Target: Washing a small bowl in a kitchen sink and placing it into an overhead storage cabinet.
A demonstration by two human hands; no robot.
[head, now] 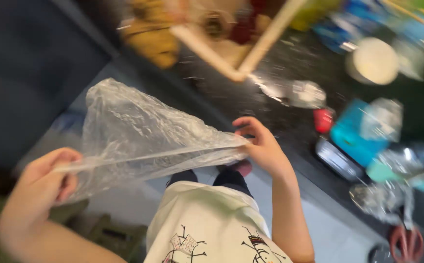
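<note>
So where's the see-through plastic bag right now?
In the head view, the clear plastic bag is stretched between the left hand and right hand, left of centre, above the person's white shirt.

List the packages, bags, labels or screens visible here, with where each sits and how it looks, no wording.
Clear plastic bag: stretched between the left hand and right hand, crinkled, see-through.
Blue box: on the dark counter, right of the hands, bright blue with clear wrap over it.
Small red pack: just left of the blue box; blurred.
No screens or signs can be made out.
</note>
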